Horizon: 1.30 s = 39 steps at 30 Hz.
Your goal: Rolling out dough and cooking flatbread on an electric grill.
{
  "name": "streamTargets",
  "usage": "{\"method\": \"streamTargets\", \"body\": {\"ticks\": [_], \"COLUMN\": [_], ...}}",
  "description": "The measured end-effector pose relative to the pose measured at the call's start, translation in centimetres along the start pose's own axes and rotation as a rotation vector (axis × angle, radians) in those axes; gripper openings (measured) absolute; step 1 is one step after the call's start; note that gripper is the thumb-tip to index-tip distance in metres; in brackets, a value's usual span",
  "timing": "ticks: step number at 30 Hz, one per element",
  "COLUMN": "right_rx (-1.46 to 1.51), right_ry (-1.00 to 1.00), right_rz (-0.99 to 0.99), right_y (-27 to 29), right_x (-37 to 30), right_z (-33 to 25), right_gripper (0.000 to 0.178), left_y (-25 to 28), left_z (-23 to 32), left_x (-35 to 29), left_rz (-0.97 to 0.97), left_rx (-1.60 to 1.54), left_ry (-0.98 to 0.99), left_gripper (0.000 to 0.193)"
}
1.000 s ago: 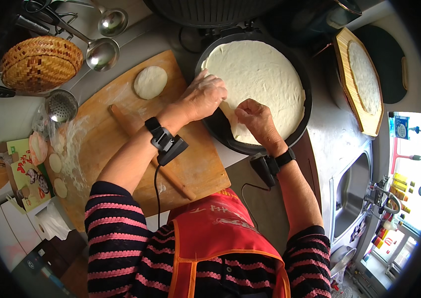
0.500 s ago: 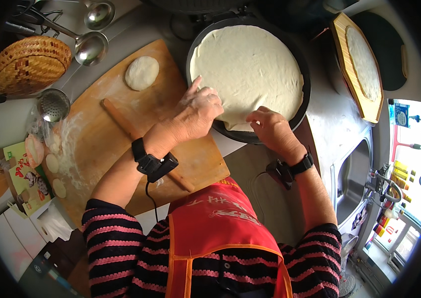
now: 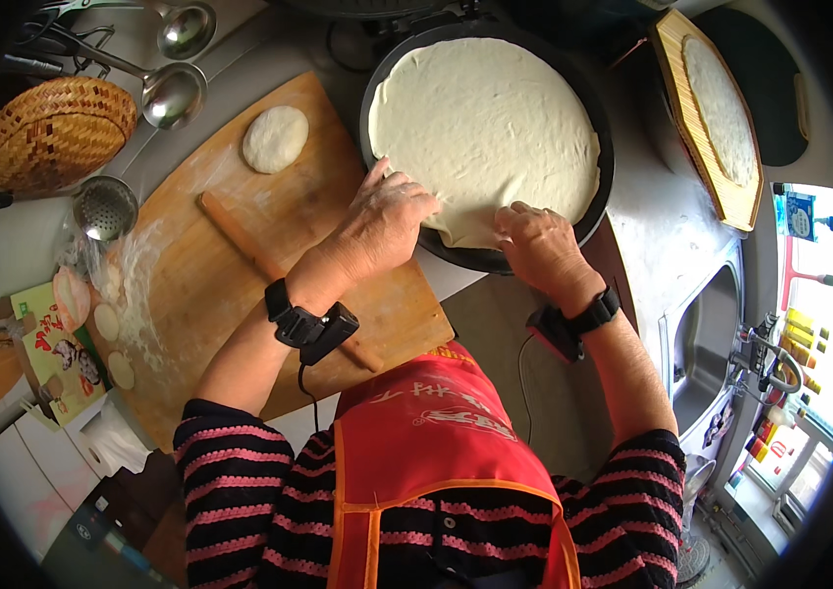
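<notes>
A wide, thin sheet of pale dough (image 3: 485, 123) lies in a round black pan (image 3: 605, 162) and covers nearly all of its floor. My left hand (image 3: 383, 221) is at the pan's near left rim, fingers closed on the dough's edge. At the near rim, my right hand (image 3: 546, 250) has its fingers bent together on the same edge. Between the two hands the dough is pulled into small folds and dips toward the rim. My fingertips are partly hidden behind my knuckles. Each wrist wears a black strapped device.
To the left, a floury wooden board (image 3: 176, 290) bears a rolling pin (image 3: 230, 236) and a round dough piece (image 3: 276, 139). Ladles (image 3: 174, 95), a skimmer (image 3: 106, 208) and a woven basket (image 3: 58, 134) lie beyond. Right are a slatted tray (image 3: 676, 93) with flat dough and a sink (image 3: 706, 334).
My right hand has turned and its fingers have come down onto the dough's near edge, closer to my left hand. The left hand keeps its place at the rim. The view has shifted slightly.
</notes>
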State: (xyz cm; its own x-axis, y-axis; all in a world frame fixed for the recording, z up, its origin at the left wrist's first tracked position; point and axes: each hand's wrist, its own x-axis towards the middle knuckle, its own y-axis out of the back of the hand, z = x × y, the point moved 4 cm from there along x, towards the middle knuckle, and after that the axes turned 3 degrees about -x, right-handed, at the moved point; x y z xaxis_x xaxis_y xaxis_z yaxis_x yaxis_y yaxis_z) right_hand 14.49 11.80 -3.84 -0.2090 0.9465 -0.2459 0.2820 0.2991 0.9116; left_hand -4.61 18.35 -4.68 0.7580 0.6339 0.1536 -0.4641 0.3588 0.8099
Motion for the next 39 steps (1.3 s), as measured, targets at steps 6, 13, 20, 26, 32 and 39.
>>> {"method": "streamTargets", "body": {"ticks": [6,13,20,26,32,39], "right_rx": [0.021,0.171,0.511,0.506,0.327,0.333], "right_ry": [0.021,0.146,-0.010,-0.010,0.037,0.009], "right_rz": [-0.010,0.138,0.069,0.125,0.117,0.046], "right_y": [-0.3,1.2,1.8,1.7,1.0,3.1], "right_x": [0.1,-0.1,-0.2,-0.3,-1.1,-3.1], "right_z": [0.3,0.3,1.7,1.8,1.5,1.2], "right_gripper": [0.002,0.004,0.011,0.019,0.013,0.010], "left_y": [0.0,-2.1,-3.6,-4.8,-4.4,-3.0], "left_z": [0.9,2.1,4.1,4.1,4.4,4.4], "left_x": [0.1,0.9,2.1,2.7,2.0,1.5], "left_rz": [-0.050,-0.085,-0.035,-0.043,-0.020,-0.327], "left_rx": [0.036,0.055,0.083,0.142,0.009,-0.070], "left_ry": [-0.008,-0.007,0.064,0.052,-0.048,0.049], "left_gripper": [0.012,0.007,0.007,0.010,0.010,0.011]}}
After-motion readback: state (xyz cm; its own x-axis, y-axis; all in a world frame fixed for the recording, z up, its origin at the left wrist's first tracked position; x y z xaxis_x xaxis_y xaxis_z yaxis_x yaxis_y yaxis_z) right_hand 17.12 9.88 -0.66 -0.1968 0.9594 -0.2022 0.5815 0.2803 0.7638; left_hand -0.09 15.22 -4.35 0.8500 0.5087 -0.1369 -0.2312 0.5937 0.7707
